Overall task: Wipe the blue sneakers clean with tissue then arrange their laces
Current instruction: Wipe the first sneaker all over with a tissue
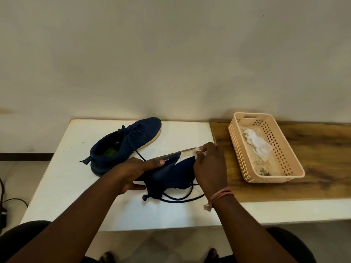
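Note:
Two navy blue sneakers are in view. One sneaker (pixel 129 143) stands upright on the white table (pixel 66 168), toe pointing to the far right, laces tied loosely. The other sneaker (pixel 174 175) is turned on its side with its pale sole edge up. My left hand (pixel 133 173) grips it at the heel end, thumb along the sole. My right hand (pixel 209 164) pinches a small wad of white tissue (pixel 198 149) against the toe end of the sole. This sneaker's dark laces (pixel 182 198) trail loose over the table.
A peach plastic basket (pixel 288 149) sits to the right on a wooden board (pixel 322 168), holding crumpled white tissue (pixel 256 143) and some dirt. A wall rises close behind the table. Dark cables lie on the floor at the far left.

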